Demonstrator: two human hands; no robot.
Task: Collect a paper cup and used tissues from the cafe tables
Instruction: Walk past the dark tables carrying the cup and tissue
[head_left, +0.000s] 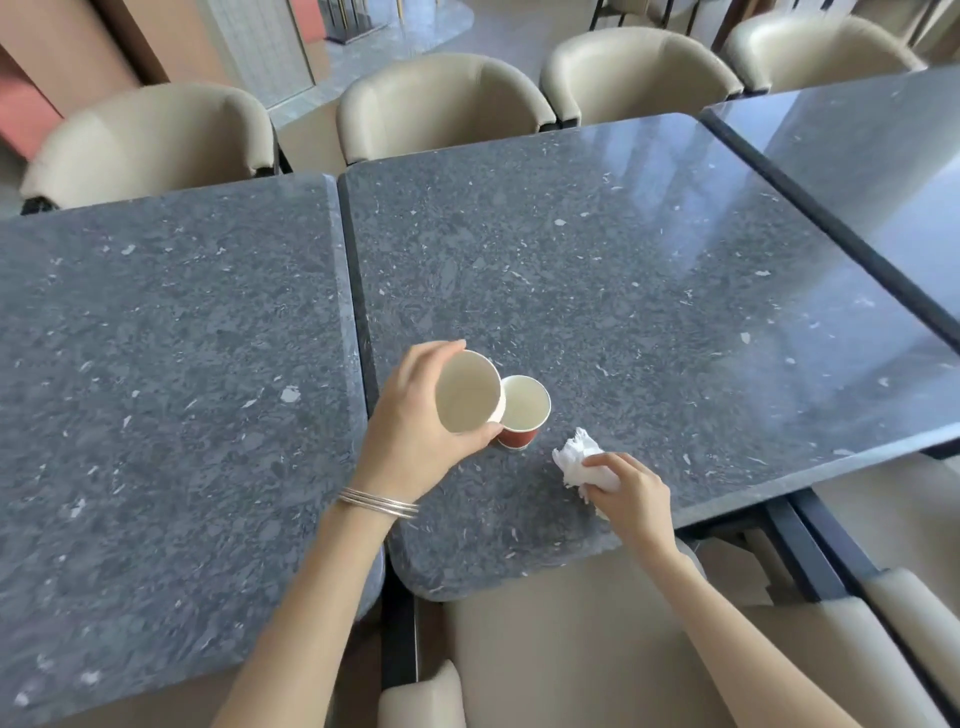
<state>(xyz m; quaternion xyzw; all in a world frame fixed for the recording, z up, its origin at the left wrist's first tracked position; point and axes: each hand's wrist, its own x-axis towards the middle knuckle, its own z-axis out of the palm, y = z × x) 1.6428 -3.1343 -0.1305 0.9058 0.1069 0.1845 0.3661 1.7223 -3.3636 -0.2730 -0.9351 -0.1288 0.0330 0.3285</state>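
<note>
Since both cups look empty inside, they should weigh almost nothing and crush easily — thin paper walls that give under a hard squeeze, best taken around the side just under the stiffer rolled rim. At the lower middle of the frame the left hand (415, 421) is curled around a tilted cup (466, 391), thumb at the near edge of the rim and fingers (441, 349) over the far edge, mouth turned toward the camera. Its rim overlaps the rim of a second, red-sided cup (523, 411) that stands upright on the dark speckled worktop (623, 270); whether the two actually touch I cannot tell. Just to the right, the right hand (631, 491) is closed loosely over a crumpled white tissue (576, 454), which lies on the worktop near its front edge and pokes out toward the red cup. Soft and limp, the tissue will bunch into the palm with a light pinch — no firm grip needed, and nothing here is likely to slip or break.
</note>
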